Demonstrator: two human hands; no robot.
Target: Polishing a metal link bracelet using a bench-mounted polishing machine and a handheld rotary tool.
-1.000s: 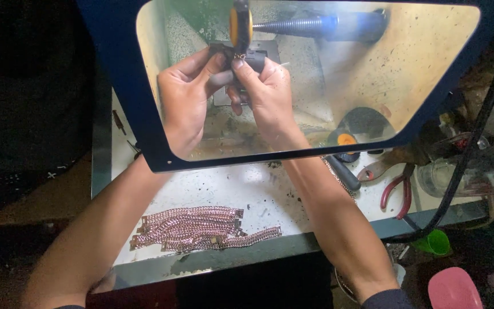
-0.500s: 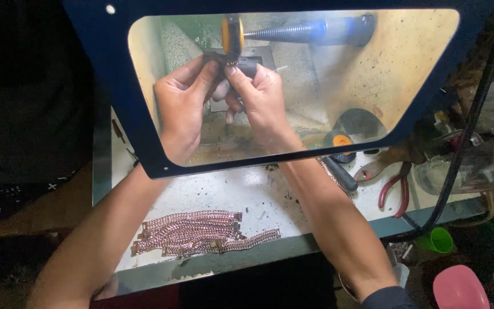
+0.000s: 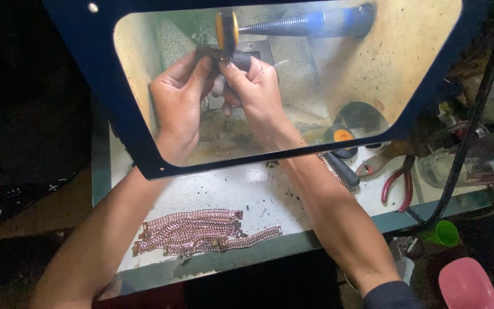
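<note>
Orange polishing wheel [image 3: 226, 31] meets a dark piece [image 3: 224, 57] pinched by fingers of both left hand [image 3: 178, 100] and right hand [image 3: 255, 91] (polishing seems underway), so steady, light pressure likely comes next.

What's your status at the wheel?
Left hand and right hand both grip a dark piece against the orange wheel. Clear shield overhead. Chains piled near bench edge.

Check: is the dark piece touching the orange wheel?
Touching: in the head view, the dark piece, held by both hands, meets the lower edge of the orange wheel.
</note>
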